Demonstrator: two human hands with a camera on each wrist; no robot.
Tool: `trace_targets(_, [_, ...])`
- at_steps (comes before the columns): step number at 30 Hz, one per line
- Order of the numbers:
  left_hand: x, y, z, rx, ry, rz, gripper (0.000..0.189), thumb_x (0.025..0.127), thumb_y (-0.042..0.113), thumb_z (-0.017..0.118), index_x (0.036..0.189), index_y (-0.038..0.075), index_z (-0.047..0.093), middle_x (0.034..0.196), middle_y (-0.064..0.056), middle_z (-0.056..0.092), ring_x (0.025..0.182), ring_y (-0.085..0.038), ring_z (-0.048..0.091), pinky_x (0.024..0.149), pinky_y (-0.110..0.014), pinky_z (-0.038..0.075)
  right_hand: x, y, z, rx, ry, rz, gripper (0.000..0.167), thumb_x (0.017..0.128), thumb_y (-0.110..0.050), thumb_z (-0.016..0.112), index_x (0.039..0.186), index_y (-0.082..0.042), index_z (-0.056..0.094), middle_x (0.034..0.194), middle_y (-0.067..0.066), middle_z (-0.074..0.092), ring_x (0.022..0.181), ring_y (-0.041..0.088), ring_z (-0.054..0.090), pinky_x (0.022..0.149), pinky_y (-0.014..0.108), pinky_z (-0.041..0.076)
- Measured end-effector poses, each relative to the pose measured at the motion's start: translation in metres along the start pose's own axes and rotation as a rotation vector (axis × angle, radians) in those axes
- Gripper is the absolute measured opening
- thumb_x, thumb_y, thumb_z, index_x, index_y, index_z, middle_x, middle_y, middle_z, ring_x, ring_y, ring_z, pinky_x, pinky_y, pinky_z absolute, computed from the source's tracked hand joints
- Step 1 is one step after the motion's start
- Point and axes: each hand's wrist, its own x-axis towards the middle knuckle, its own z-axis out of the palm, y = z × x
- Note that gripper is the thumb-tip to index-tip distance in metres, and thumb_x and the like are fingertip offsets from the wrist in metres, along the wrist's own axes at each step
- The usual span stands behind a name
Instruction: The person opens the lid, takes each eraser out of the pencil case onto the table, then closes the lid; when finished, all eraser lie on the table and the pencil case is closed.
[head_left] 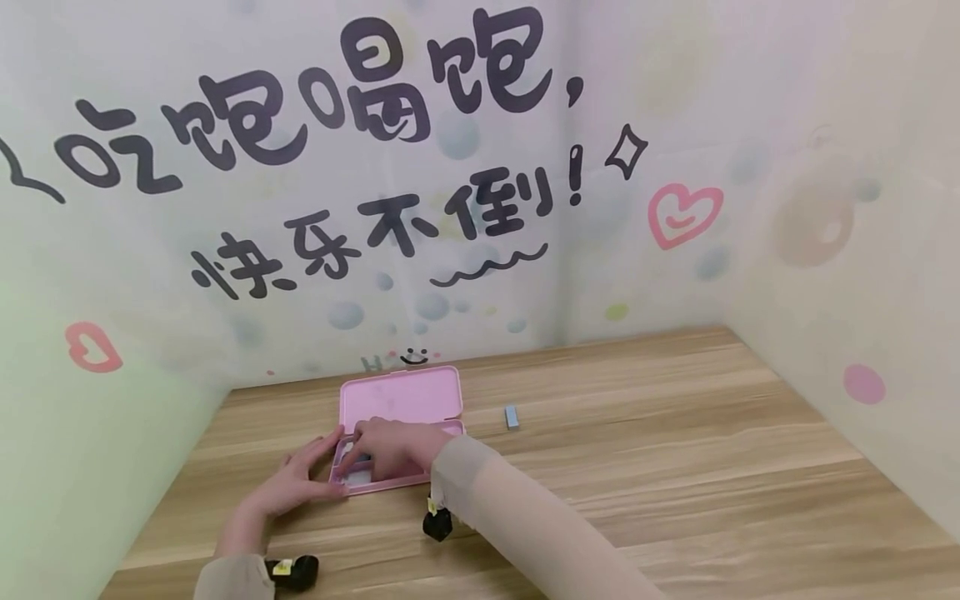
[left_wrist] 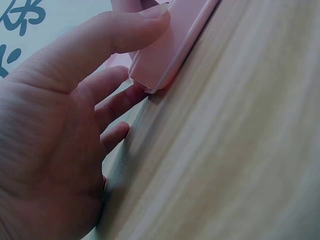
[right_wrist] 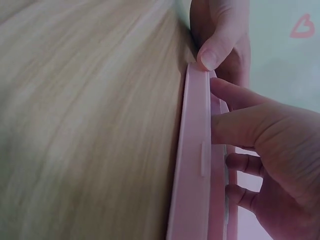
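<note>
A pink plastic box (head_left: 390,484), shaped like a pencil case, lies on the table with its hinged lid (head_left: 401,396) folded back. My left hand (head_left: 288,486) grips its left end, thumb over the front corner and fingers on the far side; the left wrist view shows the thumb on the box's pink wall (left_wrist: 172,45). From the right, my right hand (head_left: 393,450) reaches into the box. In the right wrist view its thumb and index finger (right_wrist: 235,95) dip behind the front wall (right_wrist: 192,150), so I cannot tell what they pinch. Pale and dark contents show beneath the hand.
A small light-blue block (head_left: 512,417) lies on the wooden table (head_left: 637,433) to the right of the box. Behind stands a white backdrop (head_left: 525,275) with black writing, and pale side walls flank the table. A black wrist camera (head_left: 437,523) hangs under the right cuff.
</note>
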Motion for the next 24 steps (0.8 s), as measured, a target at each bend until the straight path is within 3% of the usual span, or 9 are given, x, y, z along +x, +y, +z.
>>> trace_targets(24, [0.0002,0.0005,-0.0006,-0.004,0.000,-0.004,0.097,0.078,0.033,0.079,0.153,0.006,0.025,0.154,-0.027,0.023,0.140,-0.051,0.007,0.100,-0.074,-0.012,-0.0015,0.0012,0.0007,-0.038,0.026,-0.040,0.049,0.084,-0.015,0.074,0.120,-0.047,0.065,0.118,-0.008,0.050,0.102,0.004,0.043,0.084,0.015,0.036])
